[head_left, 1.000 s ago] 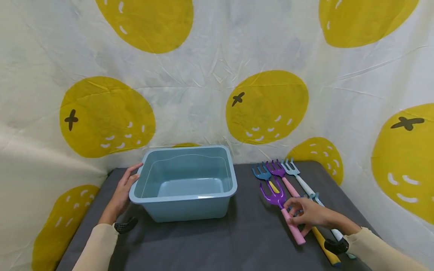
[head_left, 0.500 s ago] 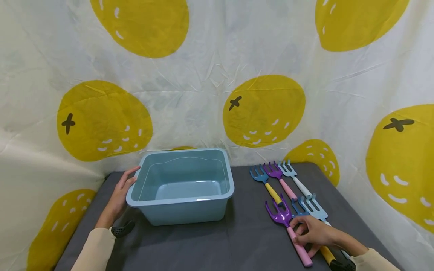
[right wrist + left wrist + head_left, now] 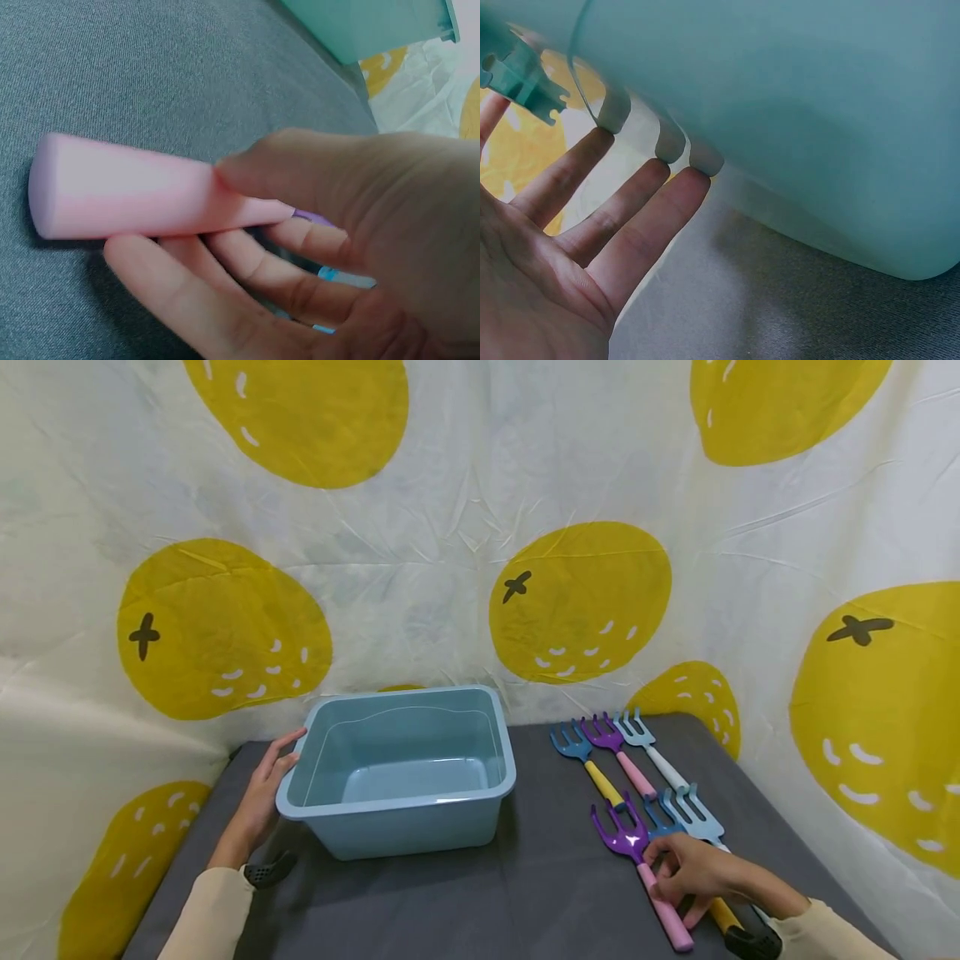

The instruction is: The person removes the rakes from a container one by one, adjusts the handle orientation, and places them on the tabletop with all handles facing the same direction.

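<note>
A purple-tined garden hand fork [image 3: 625, 842] with a pink handle lies at the front of a group of forks on the right. My right hand [image 3: 697, 872] pinches its handle [image 3: 127, 187], thumb on one side and fingers on the other. The fork appears to lie on the grey cloth. At left, a light blue plastic basin [image 3: 405, 831] stands with nothing inside. My left hand [image 3: 255, 802] touches the basin's left side with extended fingers; in the left wrist view the fingertips [image 3: 686, 184] meet its wall.
Behind lie a blue fork with a yellow handle [image 3: 603, 783], another purple-and-pink fork [image 3: 637, 777] and a pale blue fork [image 3: 666, 767]. Beside my right hand are a pale blue fork [image 3: 697, 820] and a partly hidden blue one [image 3: 660, 827]. A lemon-print curtain [image 3: 420, 610] backs the table.
My right hand has brought the purple fork towards me and slightly right, down from over the back forks to the front row. The left hand stays at the basin.
</note>
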